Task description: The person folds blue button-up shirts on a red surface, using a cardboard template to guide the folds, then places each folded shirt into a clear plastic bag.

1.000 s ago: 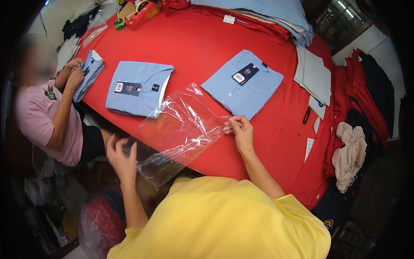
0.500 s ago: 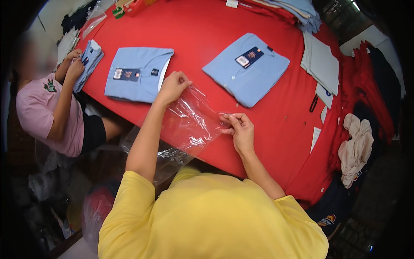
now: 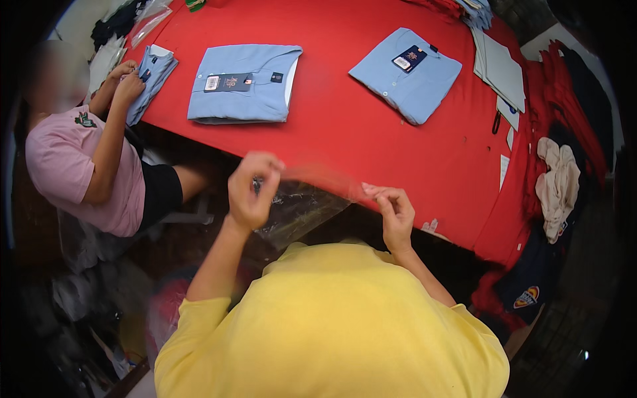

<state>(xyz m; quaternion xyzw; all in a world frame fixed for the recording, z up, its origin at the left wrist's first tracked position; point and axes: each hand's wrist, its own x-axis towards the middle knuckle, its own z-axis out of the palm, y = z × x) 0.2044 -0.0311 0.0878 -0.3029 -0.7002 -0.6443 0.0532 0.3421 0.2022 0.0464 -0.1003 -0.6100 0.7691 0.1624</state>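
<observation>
A clear plastic bag [image 3: 302,205] stretches between my two hands at the near edge of the red table, hanging below its top. My left hand [image 3: 253,189] pinches one upper corner, somewhat blurred by motion. With thumb and forefinger, my right hand [image 3: 395,211] grips the opposite corner. Beyond my left hand lies a folded light-blue polo shirt [image 3: 255,103] with a dark tag on its front. A second folded blue polo shirt [image 3: 424,86], tagged the same way, rests farther right. Neither shirt is touched by my hands.
Red cloth covers the table [image 3: 318,146]. At the left a person in a pink shirt [image 3: 66,166] handles a folded blue garment [image 3: 151,83]. White card sheets [image 3: 497,63] lie at the right, near a beige cloth [image 3: 556,189] and dark and red garments at the edge.
Both hands have drawn back toward me with the plastic bag, now pulled taut along its upper edge. My view has shifted, so the shirts appear higher and farther right.
</observation>
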